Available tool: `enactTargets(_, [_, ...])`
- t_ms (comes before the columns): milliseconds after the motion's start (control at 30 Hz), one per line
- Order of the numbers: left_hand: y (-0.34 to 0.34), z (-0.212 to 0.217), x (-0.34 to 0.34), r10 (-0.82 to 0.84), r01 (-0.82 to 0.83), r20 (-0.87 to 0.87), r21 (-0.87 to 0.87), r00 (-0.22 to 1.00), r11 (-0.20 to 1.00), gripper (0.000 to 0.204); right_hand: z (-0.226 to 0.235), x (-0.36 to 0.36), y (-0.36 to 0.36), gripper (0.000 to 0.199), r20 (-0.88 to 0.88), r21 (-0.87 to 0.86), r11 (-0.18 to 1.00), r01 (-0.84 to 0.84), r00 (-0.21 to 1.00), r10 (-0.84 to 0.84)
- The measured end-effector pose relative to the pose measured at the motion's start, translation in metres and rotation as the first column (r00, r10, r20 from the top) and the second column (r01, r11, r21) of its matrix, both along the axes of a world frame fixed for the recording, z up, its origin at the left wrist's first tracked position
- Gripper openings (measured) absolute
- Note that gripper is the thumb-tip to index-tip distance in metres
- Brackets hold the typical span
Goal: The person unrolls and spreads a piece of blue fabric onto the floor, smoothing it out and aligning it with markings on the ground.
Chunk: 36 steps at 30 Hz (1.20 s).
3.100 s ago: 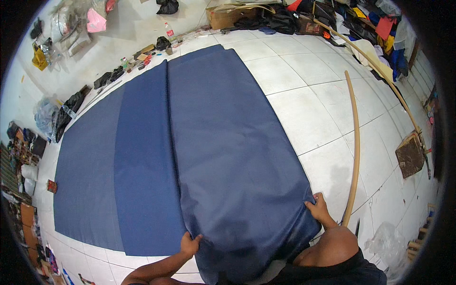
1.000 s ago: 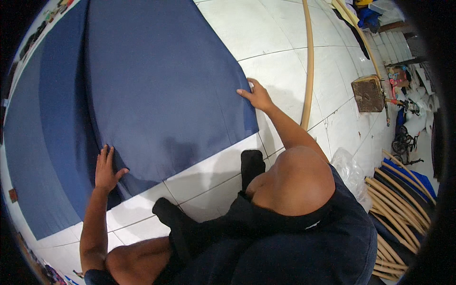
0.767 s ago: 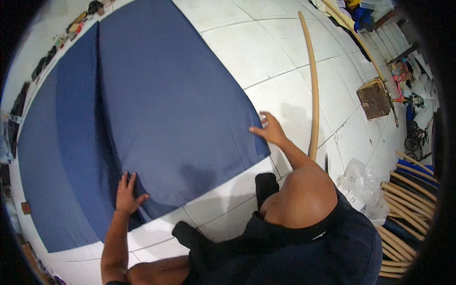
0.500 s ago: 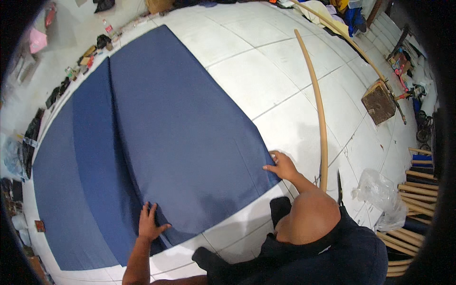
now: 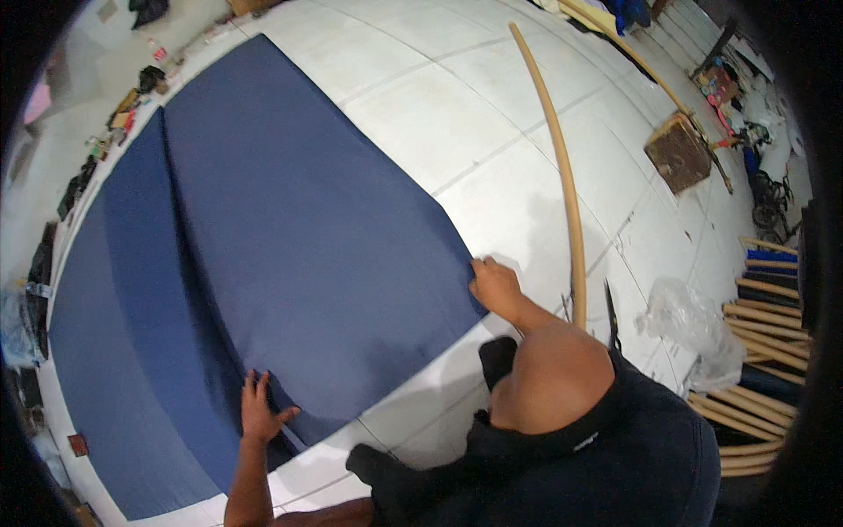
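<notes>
A large sheet of navy blue fabric (image 5: 307, 220) is spread over the white tiled surface, with a fold running lengthwise and a flatter layer (image 5: 132, 369) to the left. My left hand (image 5: 263, 410) lies on the cloth near its close edge, beside the fold, with fingers and thumb apart. At the right-hand edge of the fabric, my right hand (image 5: 496, 285) has its fingers curled, pinching the border. The fingertips there are partly hidden.
To the right lies a long curved wooden strip (image 5: 562, 158), with dark scissors (image 5: 612, 312) near its close end. Farther right are a brown block (image 5: 678, 154), a clear plastic bag (image 5: 689, 329) and several stacked fabric rolls (image 5: 764, 334). A small brown block (image 5: 79, 445) sits far left.
My right hand has closed from a spread thumb to a pinch on the fabric edge. The whole view has shifted slightly; my left hand stays beside the fold.
</notes>
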<state>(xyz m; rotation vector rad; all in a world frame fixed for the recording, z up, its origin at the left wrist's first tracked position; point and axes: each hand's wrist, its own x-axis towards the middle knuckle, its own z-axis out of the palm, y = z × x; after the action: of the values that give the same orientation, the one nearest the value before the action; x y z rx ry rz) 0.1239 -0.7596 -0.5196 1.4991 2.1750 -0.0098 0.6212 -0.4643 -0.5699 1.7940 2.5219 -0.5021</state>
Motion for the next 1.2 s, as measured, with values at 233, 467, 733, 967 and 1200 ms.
enactTargets(233, [-0.001, 0.007, 0.002, 0.008, -0.007, -0.019, 0.046, 1.000, 0.999, 0.111, 0.066, -0.009, -0.013, 0.050, -0.078, -0.149, 0.989, 0.019, 0.996, -0.031])
enactTargets(467, [0.001, 0.003, 0.002, 0.002, -0.002, -0.004, 0.051, 1.000, 0.999, 0.112, 0.054, -0.016, -0.025, 0.044, 0.017, -0.127, 0.992, -0.010, 1.000, 0.012])
enactTargets(733, [-0.001, -0.005, -0.005, -0.031, 0.030, 0.006, 0.083, 1.000, 0.996, 0.113, 0.030, 0.002, -0.015, 0.032, 0.034, -0.078, 0.996, -0.044, 0.998, 0.047])
enactTargets(967, [0.006, 0.003, 0.004, 0.021, -0.021, -0.001, 0.022, 1.000, 1.000, 0.113, 0.045, 0.002, -0.028, 0.024, -0.128, -0.154, 0.988, -0.017, 0.992, -0.003])
enactTargets(1200, [0.002, 0.004, -0.002, 0.010, -0.010, -0.002, 0.046, 1.000, 0.999, 0.114, 0.007, 0.027, -0.007, 0.023, -0.228, -0.250, 0.963, 0.096, 0.961, -0.155])
